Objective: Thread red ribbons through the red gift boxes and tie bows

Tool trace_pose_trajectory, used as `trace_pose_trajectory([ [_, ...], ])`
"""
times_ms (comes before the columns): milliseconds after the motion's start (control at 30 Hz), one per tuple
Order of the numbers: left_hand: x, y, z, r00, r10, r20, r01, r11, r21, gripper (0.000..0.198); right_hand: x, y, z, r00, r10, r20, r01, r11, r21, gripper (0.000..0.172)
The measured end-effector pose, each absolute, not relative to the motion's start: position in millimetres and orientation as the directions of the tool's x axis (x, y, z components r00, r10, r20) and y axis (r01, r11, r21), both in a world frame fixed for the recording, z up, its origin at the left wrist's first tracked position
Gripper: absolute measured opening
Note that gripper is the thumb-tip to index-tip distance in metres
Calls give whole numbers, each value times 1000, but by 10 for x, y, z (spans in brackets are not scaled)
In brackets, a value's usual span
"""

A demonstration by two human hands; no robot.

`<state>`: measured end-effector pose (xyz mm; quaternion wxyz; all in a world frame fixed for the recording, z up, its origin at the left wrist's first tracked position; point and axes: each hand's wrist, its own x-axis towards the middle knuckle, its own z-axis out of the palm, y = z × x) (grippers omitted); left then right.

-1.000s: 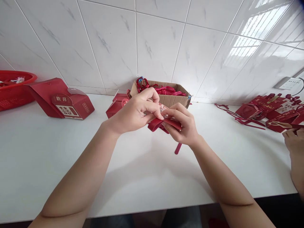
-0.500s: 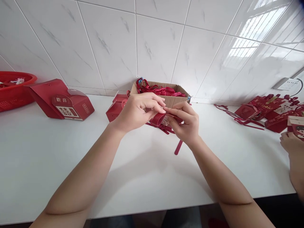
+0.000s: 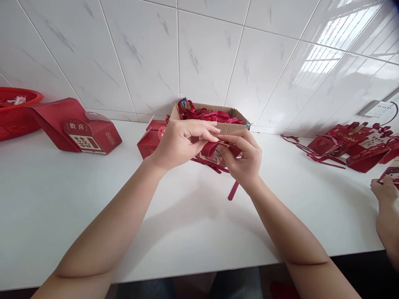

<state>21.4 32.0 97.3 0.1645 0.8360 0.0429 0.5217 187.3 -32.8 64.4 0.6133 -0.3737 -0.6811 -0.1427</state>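
My left hand point(image 3: 179, 143) and my right hand point(image 3: 246, 158) meet in the middle, both closed in a pinch on a dark red ribbon point(image 3: 209, 149) that curves into a loop between them. Just below the loop shows part of a red gift box point(image 3: 216, 158) with a printed front; the fingers hide most of it. One ribbon tail hangs below my right hand. Behind the hands stands a cardboard box point(image 3: 227, 128) full of red ribbons point(image 3: 215, 116). Another red gift box point(image 3: 149, 139) sits beside my left wrist, partly covered by it.
On the left stand a larger red gift box point(image 3: 90, 135) and a red plastic basket point(image 3: 18, 120). Several finished-looking red boxes point(image 3: 358, 143) with ribbons lie at the right. A co-worker's hand point(image 3: 386, 195) holds a box at the right edge. A tiled wall point(image 3: 205, 62) backs the white table point(image 3: 187, 236).
The ribbon loop now stands more open between my fingers, and more of the printed box shows beneath it. The co-worker's hand and box have shifted slightly. The view has tilted a little.
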Motion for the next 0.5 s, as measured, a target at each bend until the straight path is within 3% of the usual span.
trace_pose_trajectory([
  [167,191,296,997,502,289,816,-63,-928,367,13,1861,-317,656,20,278,960,702,680,-211,15],
  [500,150,295,1014,620,288,730,77,-948,309,23,1859,-287,623,23,316,948,710,662,-238,15],
])
